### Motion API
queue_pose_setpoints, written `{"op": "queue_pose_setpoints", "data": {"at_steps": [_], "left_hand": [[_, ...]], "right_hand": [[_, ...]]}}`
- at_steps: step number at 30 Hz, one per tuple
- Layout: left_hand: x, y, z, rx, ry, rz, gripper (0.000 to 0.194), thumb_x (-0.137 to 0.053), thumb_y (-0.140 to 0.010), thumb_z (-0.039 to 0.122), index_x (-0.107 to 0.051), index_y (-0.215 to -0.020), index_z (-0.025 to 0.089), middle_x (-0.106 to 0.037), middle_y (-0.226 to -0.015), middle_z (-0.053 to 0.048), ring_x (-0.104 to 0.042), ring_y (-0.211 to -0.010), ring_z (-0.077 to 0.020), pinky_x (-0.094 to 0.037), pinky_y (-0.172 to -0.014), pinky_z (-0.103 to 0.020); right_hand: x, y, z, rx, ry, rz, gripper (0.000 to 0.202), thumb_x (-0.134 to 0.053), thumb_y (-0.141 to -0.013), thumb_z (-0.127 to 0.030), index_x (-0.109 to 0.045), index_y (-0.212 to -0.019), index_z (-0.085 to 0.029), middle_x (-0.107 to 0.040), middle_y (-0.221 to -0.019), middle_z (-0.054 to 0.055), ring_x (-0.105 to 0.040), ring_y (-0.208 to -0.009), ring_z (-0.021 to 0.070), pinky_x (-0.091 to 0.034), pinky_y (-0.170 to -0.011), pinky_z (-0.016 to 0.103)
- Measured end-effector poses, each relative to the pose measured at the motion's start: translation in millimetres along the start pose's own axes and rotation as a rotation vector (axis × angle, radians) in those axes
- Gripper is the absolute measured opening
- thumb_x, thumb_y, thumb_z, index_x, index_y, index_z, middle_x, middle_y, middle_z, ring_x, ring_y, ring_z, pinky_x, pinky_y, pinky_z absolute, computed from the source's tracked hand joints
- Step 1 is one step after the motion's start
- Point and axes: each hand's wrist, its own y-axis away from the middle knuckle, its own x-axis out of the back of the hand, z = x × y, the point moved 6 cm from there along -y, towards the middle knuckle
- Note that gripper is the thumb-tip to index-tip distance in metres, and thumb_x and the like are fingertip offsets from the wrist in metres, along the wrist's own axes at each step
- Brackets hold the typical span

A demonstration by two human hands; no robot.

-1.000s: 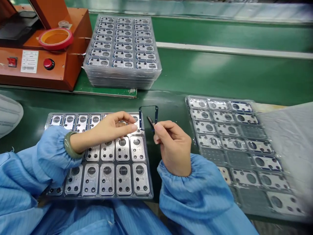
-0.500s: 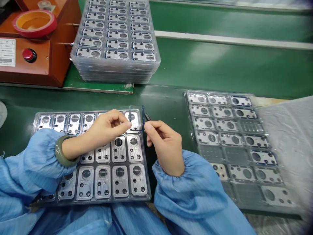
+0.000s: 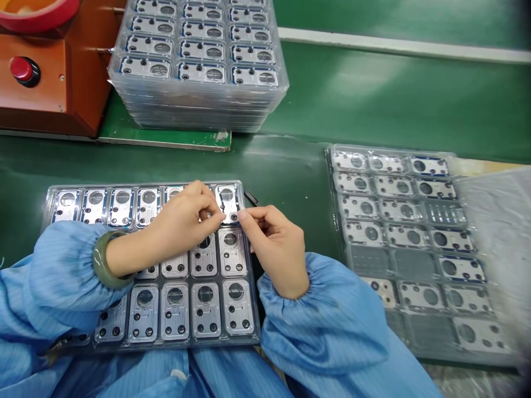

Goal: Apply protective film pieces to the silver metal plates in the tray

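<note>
A clear plastic tray point(image 3: 256, 326) of silver metal plates lies before me. My left hand point(image 3: 193, 213) reaches over its back row, thumb and finger pinched at the lower left edge of the back right plate point(image 3: 227, 202). My right hand point(image 3: 276, 237) pinches at that plate's lower right corner. A thin dark-edged frame now lies on or just over this plate, between my fingertips; whether it touches the plate is hard to tell. Other plates in the back row carry blue-black edging, while those in the nearer rows look bare.
A tall stack of filled clear trays point(image 3: 194, 102) stands behind, beside an orange machine point(image 3: 37, 83) with a red button point(image 3: 22, 69) and red tape roll point(image 3: 41, 22). At the right lies another part-filled tray point(image 3: 332, 193) near plastic sheeting point(image 3: 501, 221). A small black object point(image 3: 251, 198) lies by my right hand.
The thin frame has come down from above the back right plate onto or close to it, still between both hands. The view has shifted, moving the stack and machine up and outward.
</note>
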Motion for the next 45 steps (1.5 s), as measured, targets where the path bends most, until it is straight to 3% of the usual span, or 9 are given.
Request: {"op": "queue_pose_setpoints", "data": {"at_steps": [7,45], "left_hand": [[0.5,-1.5,0.9,-0.007,-0.024,0.015,0.011,-0.059,-0.079,0.015,-0.061,-0.068,0.014,-0.052,-0.081,-0.002,-0.048,-0.061,-0.008,-0.043,-0.057,-0.022],[1.6,-0.9,3.8,-0.086,-0.103,0.072,0.015,-0.059,-0.079,0.013,-0.057,-0.064,0.014,-0.052,-0.076,-0.001,-0.047,-0.061,-0.0081,-0.042,-0.054,-0.021]], "right_hand": [[-1.1,0.5,-2.6,-0.013,0.001,0.01,0.018,-0.061,-0.081,-0.032,-0.064,-0.069,-0.019,-0.055,-0.062,-0.002,-0.049,-0.056,0.0114,-0.043,-0.055,0.026],[-3.4,-1.3,-6.6,0.032,0.047,0.009,0.014,-0.062,-0.082,-0.026,-0.065,-0.071,-0.019,-0.055,-0.064,-0.003,-0.049,-0.057,0.0098,-0.04,-0.057,0.024]]}}
